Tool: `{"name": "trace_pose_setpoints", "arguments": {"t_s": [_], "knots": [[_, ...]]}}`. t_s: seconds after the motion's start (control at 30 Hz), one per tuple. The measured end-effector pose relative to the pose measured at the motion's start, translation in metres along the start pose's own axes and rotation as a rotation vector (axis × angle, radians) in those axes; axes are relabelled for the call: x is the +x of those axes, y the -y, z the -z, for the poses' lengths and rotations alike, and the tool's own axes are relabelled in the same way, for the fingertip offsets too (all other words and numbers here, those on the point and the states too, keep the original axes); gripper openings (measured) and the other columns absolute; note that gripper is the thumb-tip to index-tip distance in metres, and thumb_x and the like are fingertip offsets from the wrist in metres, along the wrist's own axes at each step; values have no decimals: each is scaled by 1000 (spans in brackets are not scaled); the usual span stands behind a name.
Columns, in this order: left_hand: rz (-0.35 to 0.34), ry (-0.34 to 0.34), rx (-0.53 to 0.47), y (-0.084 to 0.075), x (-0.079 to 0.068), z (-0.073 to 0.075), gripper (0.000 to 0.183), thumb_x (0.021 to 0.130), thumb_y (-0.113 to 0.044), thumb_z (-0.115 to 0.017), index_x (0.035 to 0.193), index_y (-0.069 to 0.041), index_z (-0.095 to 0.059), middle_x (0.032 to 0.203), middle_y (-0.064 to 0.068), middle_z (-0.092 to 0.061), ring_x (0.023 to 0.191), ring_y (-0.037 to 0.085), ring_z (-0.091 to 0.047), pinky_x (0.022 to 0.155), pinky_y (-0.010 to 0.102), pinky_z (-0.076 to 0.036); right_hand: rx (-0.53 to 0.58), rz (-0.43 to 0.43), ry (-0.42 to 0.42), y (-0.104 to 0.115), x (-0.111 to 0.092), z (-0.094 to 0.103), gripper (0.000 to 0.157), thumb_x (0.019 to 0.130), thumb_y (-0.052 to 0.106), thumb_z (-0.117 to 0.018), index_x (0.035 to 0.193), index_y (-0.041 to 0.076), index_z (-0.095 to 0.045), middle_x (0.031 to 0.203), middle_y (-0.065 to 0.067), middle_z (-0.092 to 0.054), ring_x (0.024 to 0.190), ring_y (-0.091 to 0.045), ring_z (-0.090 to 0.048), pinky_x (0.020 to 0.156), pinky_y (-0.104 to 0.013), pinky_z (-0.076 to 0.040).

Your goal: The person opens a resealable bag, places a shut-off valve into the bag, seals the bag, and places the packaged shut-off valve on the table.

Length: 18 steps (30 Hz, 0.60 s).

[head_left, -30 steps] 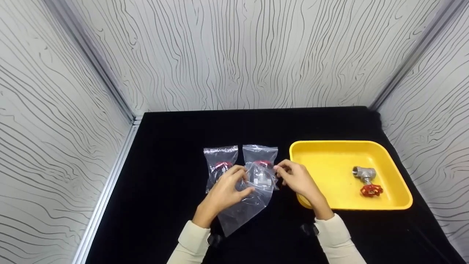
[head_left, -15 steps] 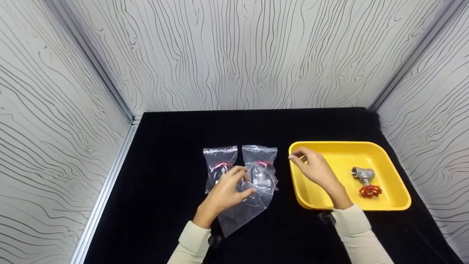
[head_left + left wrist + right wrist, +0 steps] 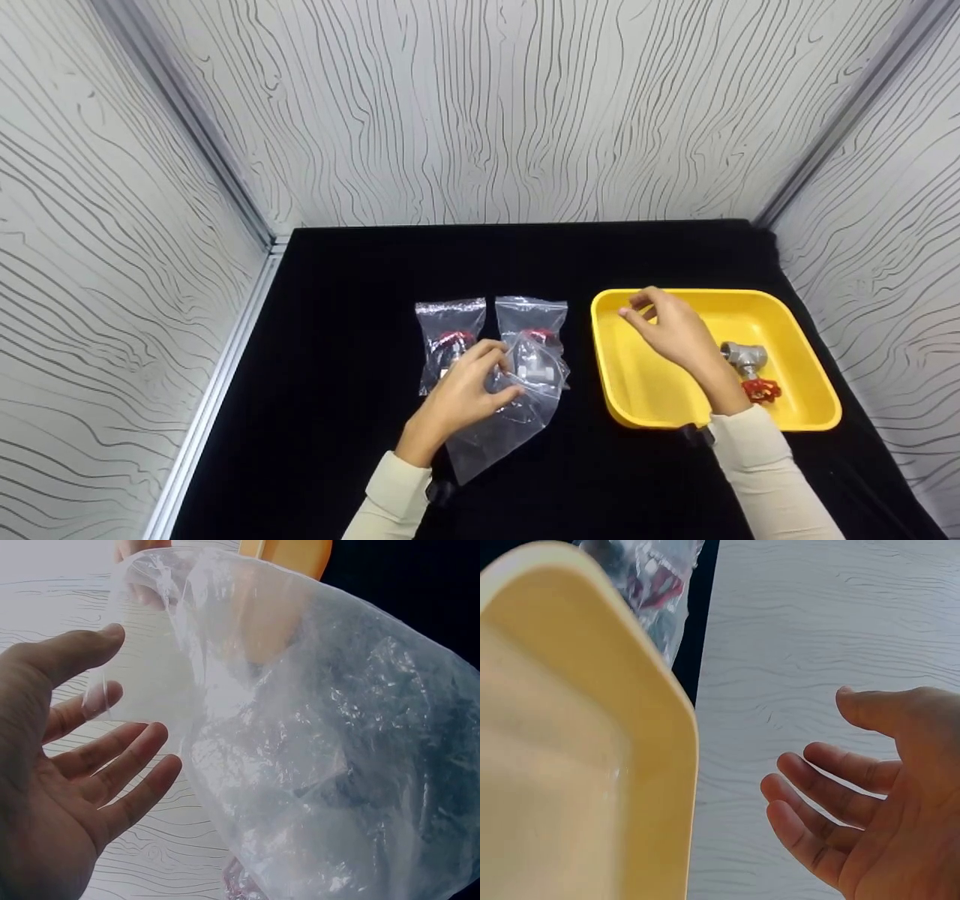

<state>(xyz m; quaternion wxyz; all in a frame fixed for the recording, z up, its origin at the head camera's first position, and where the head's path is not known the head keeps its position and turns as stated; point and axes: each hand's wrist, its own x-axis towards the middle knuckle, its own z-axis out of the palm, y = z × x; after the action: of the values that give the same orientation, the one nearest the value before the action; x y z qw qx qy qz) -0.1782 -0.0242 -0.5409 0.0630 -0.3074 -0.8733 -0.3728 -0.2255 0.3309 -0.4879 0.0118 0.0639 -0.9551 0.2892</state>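
My left hand (image 3: 459,386) is at a clear plastic zip bag (image 3: 491,442), its thumb standing apart from loosely bent fingers. In the left wrist view the bag (image 3: 300,727) bulges beside the hand, its mouth edge overlapping the index finger (image 3: 105,699). My right hand (image 3: 671,330), fingers relaxed and holding nothing, hovers over the left half of a yellow tray (image 3: 602,360). In the tray lies a metal valve (image 3: 748,355) with a red handwheel; my forearm partly covers it.
Behind the left hand lie two clear zip bags, the left bag (image 3: 450,319) and right bag (image 3: 532,315), each holding a red-wheeled valve. Black cloth (image 3: 337,315) covers the table. Patterned white panels (image 3: 480,112) stand around it.
My right hand has moved from the bags rightward to over the yellow tray. The left hand and the zip bag have stayed in place.
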Motion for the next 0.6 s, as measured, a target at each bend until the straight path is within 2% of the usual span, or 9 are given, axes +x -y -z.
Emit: {"name": "trace_pose_setpoints", "arguments": {"t_s": [0.17,0.37,0.6], "knots": [[14,13,-1,0,0,0,25,90,-28,-86,99,-14,-67,135,8,-68,128,25,-67,106,35,-58,-43,-26,12,-7,-2,9,59,105,51,-64,133,-1,-64,133,-25,-68,120,-45,-65,98,-62,-55],[2,8,10,0,0,-1,24,90,-26,-86,99,-14,-67,136,9,-67,127,25,-66,107,37,-58,-83,-46,23,-20,-2,17,70,102,56,-65,138,-3,-60,139,-28,-62,126,-49,-60,101,-65,-52],[7,9,15,-2,1,0,24,90,-25,-86,98,-12,-67,134,9,-68,124,23,-67,102,35,-59,-129,-57,34,-41,-1,24,77,100,59,-67,141,-5,-58,141,-31,-58,126,-51,-57,102,-68,-49]]}}
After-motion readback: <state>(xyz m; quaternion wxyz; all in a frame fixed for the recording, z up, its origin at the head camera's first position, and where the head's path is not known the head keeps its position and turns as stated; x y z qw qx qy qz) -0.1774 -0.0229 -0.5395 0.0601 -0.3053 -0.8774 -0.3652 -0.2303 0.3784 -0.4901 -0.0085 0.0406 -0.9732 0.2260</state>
